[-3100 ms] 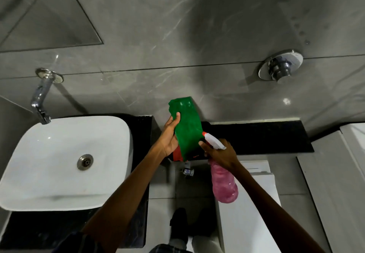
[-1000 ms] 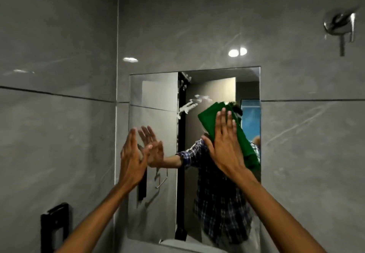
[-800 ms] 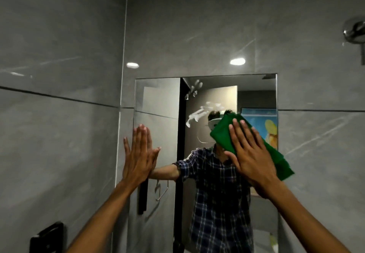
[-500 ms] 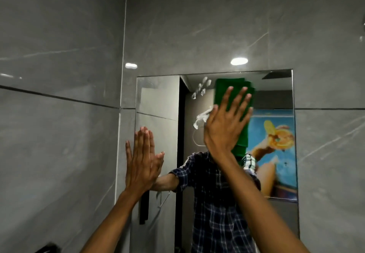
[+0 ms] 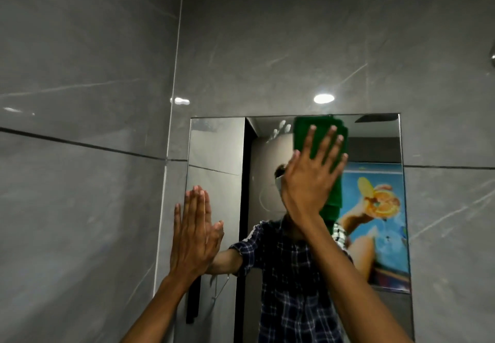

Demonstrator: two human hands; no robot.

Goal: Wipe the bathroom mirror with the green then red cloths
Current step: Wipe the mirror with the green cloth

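Note:
A rectangular mirror (image 5: 217, 150) is set into the grey tiled wall. My right hand (image 5: 308, 184) presses a folded green cloth (image 5: 302, 131) flat against the glass near the mirror's top edge, fingers spread over it. White foam smears (image 5: 280, 131) sit on the glass just left of the cloth. My left hand (image 5: 194, 233) lies flat, fingers together, on the mirror's left edge and holds nothing. The red cloth is not in view.
Grey marble-look tile walls (image 5: 80, 182) meet in a corner left of the mirror. The glass reflects a person in a plaid shirt, a dark door frame and a colourful poster (image 5: 380, 208). A chrome fitting (image 5: 492, 56) shows at the far right edge.
My right hand has slid the green cloth up to the mirror's top edge, wiping through part of the foam. My left hand stays planted on the mirror's left side.

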